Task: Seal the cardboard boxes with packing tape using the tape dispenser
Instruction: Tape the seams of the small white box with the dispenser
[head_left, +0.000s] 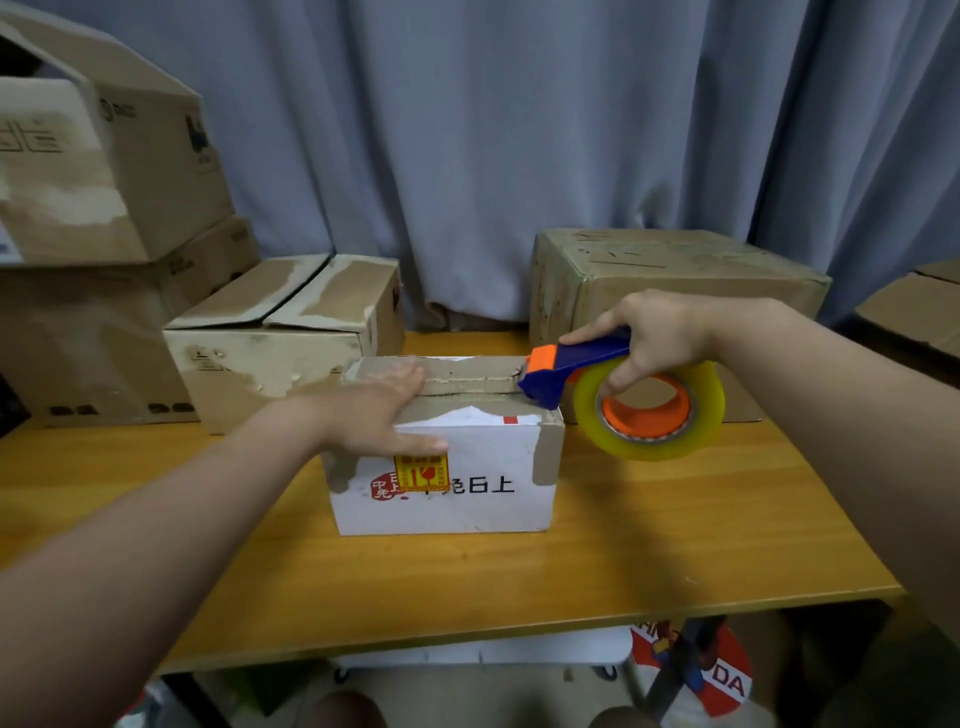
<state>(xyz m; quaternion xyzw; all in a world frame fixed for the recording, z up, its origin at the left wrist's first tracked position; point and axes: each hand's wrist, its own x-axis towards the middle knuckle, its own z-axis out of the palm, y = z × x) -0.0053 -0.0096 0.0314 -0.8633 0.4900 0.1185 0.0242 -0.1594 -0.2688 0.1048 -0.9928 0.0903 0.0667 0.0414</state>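
A small white cardboard box (467, 493) with black and red print stands in the middle of the wooden table (623, 545). My left hand (384, 410) lies flat on its closed top flaps, thumb down the front face. My right hand (660, 338) grips the blue and orange tape dispenser (566, 371), one finger hooked into the roll. Its orange front end sits at the right end of the box's top seam. The yellowish tape roll (649, 410) hangs past the box's right side.
Stacked cardboard boxes (104, 208) fill the left side. A low box (280, 332) with slightly raised flaps sits behind left, and a closed box (675, 275) behind right. A grey curtain (493, 130) hangs behind. The table's front edge is near me.
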